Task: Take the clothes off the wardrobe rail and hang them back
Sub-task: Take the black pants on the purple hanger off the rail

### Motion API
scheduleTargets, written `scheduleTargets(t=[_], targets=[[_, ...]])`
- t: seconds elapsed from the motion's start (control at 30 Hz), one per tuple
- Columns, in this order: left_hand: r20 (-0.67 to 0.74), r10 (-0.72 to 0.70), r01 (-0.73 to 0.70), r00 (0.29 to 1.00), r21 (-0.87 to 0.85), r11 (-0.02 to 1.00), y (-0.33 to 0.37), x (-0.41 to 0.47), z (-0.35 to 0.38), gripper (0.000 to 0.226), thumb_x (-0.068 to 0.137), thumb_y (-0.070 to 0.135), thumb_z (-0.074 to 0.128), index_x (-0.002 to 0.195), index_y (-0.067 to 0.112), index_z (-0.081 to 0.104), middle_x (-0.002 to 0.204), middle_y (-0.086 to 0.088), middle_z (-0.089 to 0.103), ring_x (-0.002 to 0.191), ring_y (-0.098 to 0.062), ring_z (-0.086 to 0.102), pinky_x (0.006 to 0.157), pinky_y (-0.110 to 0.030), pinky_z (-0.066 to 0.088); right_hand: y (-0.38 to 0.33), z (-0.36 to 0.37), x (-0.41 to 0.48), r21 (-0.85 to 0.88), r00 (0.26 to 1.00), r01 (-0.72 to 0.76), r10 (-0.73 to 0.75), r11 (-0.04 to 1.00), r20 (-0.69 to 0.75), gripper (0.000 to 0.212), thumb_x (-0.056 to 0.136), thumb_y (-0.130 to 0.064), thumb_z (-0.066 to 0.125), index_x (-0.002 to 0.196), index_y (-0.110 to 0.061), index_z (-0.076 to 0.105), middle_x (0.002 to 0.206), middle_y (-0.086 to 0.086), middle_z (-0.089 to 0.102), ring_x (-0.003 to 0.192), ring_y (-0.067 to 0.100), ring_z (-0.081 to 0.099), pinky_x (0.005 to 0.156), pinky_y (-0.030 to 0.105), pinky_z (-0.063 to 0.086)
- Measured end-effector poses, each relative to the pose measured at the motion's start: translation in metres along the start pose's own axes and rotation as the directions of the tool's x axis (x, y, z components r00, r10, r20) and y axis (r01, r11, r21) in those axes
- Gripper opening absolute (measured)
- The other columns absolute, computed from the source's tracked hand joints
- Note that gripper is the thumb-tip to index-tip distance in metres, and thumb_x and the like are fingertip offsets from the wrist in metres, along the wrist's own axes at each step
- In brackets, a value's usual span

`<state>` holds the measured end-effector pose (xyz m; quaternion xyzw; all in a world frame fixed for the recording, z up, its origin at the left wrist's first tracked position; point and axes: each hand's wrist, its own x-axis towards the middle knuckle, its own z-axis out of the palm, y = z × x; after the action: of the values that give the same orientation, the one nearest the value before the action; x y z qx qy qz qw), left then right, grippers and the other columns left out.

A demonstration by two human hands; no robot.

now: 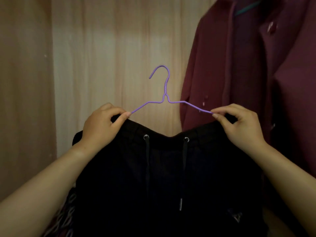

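Left hand [100, 124]: you are pinching hanger [165, 98] and trousers [164, 177] waistband together.
Right hand [239, 124]: pinching likewise, keeping the waistband spread.

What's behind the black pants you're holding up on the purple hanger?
Above the waistband of the black pants, the wooden back panel shows; a patterned fabric peeks out lower left, and a maroon garment hangs right. Anything directly behind the pants is covered.
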<state>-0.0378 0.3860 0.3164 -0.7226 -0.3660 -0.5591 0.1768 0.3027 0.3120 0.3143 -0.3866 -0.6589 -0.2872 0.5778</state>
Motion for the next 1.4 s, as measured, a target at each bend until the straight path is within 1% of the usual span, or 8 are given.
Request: scheduleTargets(t=[0.2, 0.33, 0.47, 0.6, 0.8, 1.07, 1.23, 1.4], targets=[[0.132, -0.078, 0.087, 0.988, -0.06, 0.994, 0.005, -0.112, 0.015, 0.037, 0.082, 0.056, 0.045, 0.086, 0.03, 0.071, 0.081, 0.009, 0.058, 0.074, -0.013, 0.057, 0.063, -0.037, 0.048, -0.004, -0.01, -0.11, -0.002, 0.987, -0.098, 0.097, 0.995, 0.131, 0.012, 0.081, -0.012, 0.07, 0.091, -0.019, 0.074, 0.083, -0.013, 0.063, 0.079, 0.003, 0.061, 0.076, 0.024, 0.049], [0.247, -0.092, 0.128, 0.965, -0.134, 0.983, 0.021, -0.173, 0.025, 0.035, 0.082, 0.053, 0.047, 0.086, 0.028, 0.071, 0.081, 0.013, 0.057, 0.074, -0.009, 0.059, 0.065, -0.032, 0.046, -0.011, -0.033, -0.17, -0.04, 0.963, -0.186, 0.191, 0.982, 0.188, 0.013, 0.079, -0.009, 0.071, 0.089, -0.017, 0.074, 0.083, -0.007, 0.065, 0.078, 0.006, 0.063, 0.073, 0.029, 0.052], [0.303, -0.076, 0.137, 0.95, -0.187, 0.973, 0.043, -0.214, 0.026, 0.032, 0.083, 0.05, 0.048, 0.085, 0.028, 0.071, 0.082, 0.012, 0.06, 0.075, -0.013, 0.061, 0.064, -0.038, 0.051, -0.034, -0.069, -0.216, -0.101, 0.935, -0.281, 0.296, 0.954, 0.196, 0.013, 0.078, -0.005, 0.072, 0.087, -0.015, 0.073, 0.082, -0.003, 0.066, 0.078, 0.003, 0.062, 0.074, 0.019, 0.049], [0.289, -0.039, 0.111, 0.957, -0.237, 0.965, 0.072, -0.224, 0.017, 0.03, 0.082, 0.047, 0.049, 0.083, 0.026, 0.071, 0.083, 0.01, 0.06, 0.073, -0.016, 0.061, 0.061, -0.038, 0.05, -0.068, -0.111, -0.241, -0.169, 0.927, -0.332, 0.354, 0.928, 0.123, 0.008, 0.078, -0.008, 0.071, 0.084, -0.013, 0.073, 0.08, -0.001, 0.067, 0.076, 0.004, 0.062, 0.074, 0.014, 0.046], [0.282, 0.114, 0.004, 0.953, -0.386, 0.923, 0.125, -0.224, -0.004, 0.029, 0.084, 0.047, 0.05, 0.085, 0.028, 0.072, 0.084, 0.012, 0.058, 0.067, -0.009, 0.054, 0.049, -0.033, 0.046, -0.136, -0.194, -0.271, -0.283, 0.905, -0.416, 0.424, 0.864, -0.036, 0.009, 0.081, -0.018, 0.067, 0.086, -0.025, 0.069, 0.08, -0.001, 0.068, 0.077, 0.007, 0.062, 0.074, 0.022, 0.048], [0.272, 0.366, -0.116, 0.89, -0.642, 0.758, 0.221, -0.252, -0.023, 0.031, 0.088, 0.045, 0.049, 0.089, 0.024, 0.072, 0.084, 0.011, 0.056, 0.066, -0.01, 0.053, 0.044, -0.028, 0.041, -0.244, -0.311, -0.312, -0.544, 0.839, -0.523, 0.51, 0.656, -0.191, 0.009, 0.081, -0.008, 0.069, 0.082, -0.016, 0.071, 0.08, 0.002, 0.068, 0.078, 0.004, 0.062, 0.076, 0.014, 0.044], [0.244, 0.444, -0.136, 0.862, -0.734, 0.666, 0.286, -0.272, -0.043, 0.031, 0.087, 0.045, 0.049, 0.086, 0.025, 0.072, 0.082, 0.011, 0.057, 0.06, -0.01, 0.052, 0.043, -0.026, 0.042, -0.293, -0.371, -0.336, -0.597, 0.804, -0.583, 0.497, 0.551, -0.327, 0.011, 0.078, -0.001, 0.069, 0.08, -0.011, 0.071, 0.078, 0.003, 0.067, 0.078, 0.0, 0.061, 0.078, 0.012, 0.042], [0.205, 0.519, -0.157, 0.83, -0.806, 0.571, 0.363, -0.298, -0.06, 0.025, 0.086, 0.042, 0.054, 0.084, 0.025, 0.072, 0.083, 0.009, 0.058, 0.067, -0.01, 0.055, 0.046, -0.026, 0.042, -0.344, -0.441, -0.371, -0.635, 0.769, -0.628, 0.483, 0.45, -0.418, 0.012, 0.08, -0.004, 0.069, 0.082, -0.015, 0.07, 0.079, -0.001, 0.065, 0.076, 0.003, 0.06, 0.075, 0.014, 0.043]])
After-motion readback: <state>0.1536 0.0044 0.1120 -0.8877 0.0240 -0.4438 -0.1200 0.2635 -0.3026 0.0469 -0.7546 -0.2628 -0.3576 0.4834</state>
